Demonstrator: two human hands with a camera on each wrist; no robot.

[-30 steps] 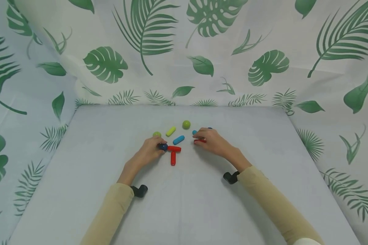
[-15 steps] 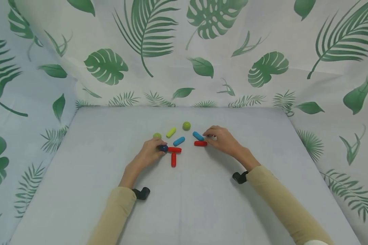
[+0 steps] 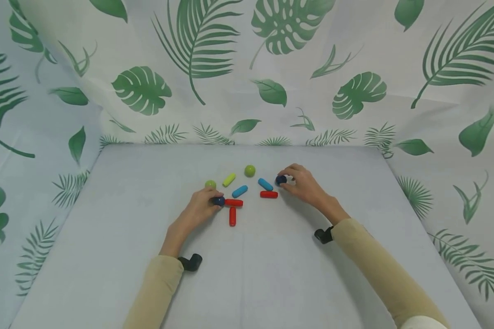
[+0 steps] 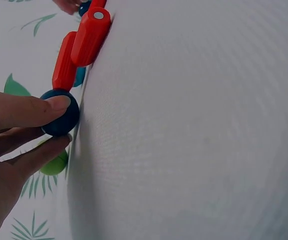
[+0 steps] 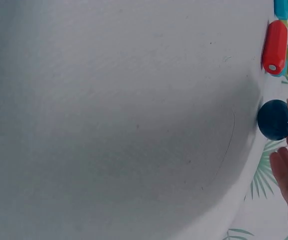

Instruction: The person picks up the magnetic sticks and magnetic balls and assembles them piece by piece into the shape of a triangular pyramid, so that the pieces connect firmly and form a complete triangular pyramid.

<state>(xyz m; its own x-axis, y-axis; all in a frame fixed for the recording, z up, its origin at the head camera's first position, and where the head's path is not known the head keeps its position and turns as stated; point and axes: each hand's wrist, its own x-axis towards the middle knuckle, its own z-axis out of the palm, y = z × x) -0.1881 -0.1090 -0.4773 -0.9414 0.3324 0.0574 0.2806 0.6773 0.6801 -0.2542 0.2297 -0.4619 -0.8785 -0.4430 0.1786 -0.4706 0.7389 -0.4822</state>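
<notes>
My left hand (image 3: 197, 206) pinches a dark blue ball (image 4: 61, 120) between thumb and fingers. A red rod (image 3: 233, 203) meets that ball end-on, and a second red rod (image 3: 232, 216) lies just below it, forming a T. On the other side, my right hand (image 3: 305, 186) has thumb and fingertips at another dark blue ball (image 5: 275, 120), which sits on the table. Left of this ball lie a light blue rod (image 3: 265, 184) and a third red rod (image 3: 269, 194), close together.
Between the hands lies another light blue rod (image 3: 239, 191). Farther back are a yellow-green rod (image 3: 229, 179) and a green ball (image 3: 249, 171). A second green ball (image 3: 210, 183) sits just beyond the left fingers. Leaf-patterned cloth (image 3: 230, 91) rises behind the white table (image 3: 247, 274).
My right hand has left the red and light blue rods, moved right and taken the dark blue ball between its fingertips. My left hand keeps its pinch on its ball.
</notes>
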